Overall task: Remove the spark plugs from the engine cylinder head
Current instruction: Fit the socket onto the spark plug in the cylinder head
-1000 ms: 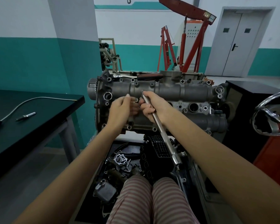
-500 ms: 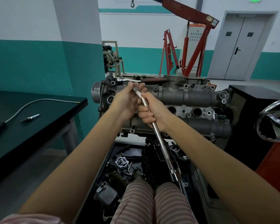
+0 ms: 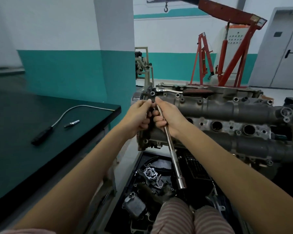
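Dim, even room light falls soft and greenish, casting only faint shadows. Just behind the right hand, a chrome ratchet catches a small glint. The parts tray below both hands sits murky. Wide-angle bending curves the walls at the edges, and the forearms nearest the camera blur.

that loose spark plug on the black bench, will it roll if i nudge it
Probably: the spark plug looks round-bodied and lies on its side on the flat bench. It seems small, so likely light. Its pale tip end may be brittle, though the picture is too coarse to confirm.
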Available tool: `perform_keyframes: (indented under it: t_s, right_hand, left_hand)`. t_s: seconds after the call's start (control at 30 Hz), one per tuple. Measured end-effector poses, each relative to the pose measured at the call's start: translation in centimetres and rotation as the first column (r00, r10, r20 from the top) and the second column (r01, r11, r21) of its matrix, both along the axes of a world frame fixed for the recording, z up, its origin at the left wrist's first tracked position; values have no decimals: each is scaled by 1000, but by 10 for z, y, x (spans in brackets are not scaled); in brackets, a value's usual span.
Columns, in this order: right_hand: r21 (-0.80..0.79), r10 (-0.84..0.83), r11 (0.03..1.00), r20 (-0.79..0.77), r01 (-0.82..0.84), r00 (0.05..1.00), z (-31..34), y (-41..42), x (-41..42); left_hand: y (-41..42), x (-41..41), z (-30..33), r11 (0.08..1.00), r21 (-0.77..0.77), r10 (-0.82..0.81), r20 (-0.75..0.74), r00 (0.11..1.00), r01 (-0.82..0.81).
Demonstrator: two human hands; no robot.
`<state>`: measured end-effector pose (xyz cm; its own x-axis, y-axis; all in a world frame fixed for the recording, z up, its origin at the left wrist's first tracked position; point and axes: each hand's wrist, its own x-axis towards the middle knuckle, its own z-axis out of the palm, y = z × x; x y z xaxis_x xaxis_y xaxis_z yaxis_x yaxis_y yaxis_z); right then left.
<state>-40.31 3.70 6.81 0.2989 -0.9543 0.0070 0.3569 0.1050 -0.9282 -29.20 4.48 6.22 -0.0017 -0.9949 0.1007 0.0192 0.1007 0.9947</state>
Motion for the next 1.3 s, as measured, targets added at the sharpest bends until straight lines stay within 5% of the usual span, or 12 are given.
perform_keyframes:
  t_s: [0.27, 0.4, 0.57, 0.7, 0.87, 0.93, 1.03, 1.23, 1.3]
  right_hand:
    - [3, 46, 999, -56, -46, 997, 6, -25, 135]
    - [53, 73, 996, -82, -69, 994, -10, -46, 195]
    - [119, 84, 991, -153, -66, 985, -49, -78, 248]
    - [223, 102, 973, -219, -52, 970, -82, -97, 272]
    - [219, 143, 973, -351, -68, 925, -93, -110, 298]
    - [209, 137, 976, -379, -60, 915, -94, -112, 302]
    - [242, 151, 968, -343, -68, 927, -93, -112, 302]
    - [291, 139, 954, -222, -70, 965, -89, -105, 289]
    - [294, 108, 955, -208, -43, 972, -81, -100, 279]
  left_hand:
    - [-13, 112, 13, 953, -139, 295, 215, 931, -270]
    - [-28, 170, 8, 953, -55, 297, 368, 881, -298]
    - [-54, 225, -21, 934, 24, 322, 374, 869, -357]
    - [-71, 255, -66, 875, -150, 391, 780, 488, -461]
    - [-86, 267, -97, 816, -326, 389, 920, 37, -477]
    - [-89, 269, -101, 785, -382, 407, 912, -58, -488]
    - [-91, 272, -107, 751, -412, 436, 896, -81, -516]
    - [-75, 268, -97, 720, -446, 535, 845, 16, -532]
    - [-64, 256, -85, 703, -433, 601, 786, 146, -564]
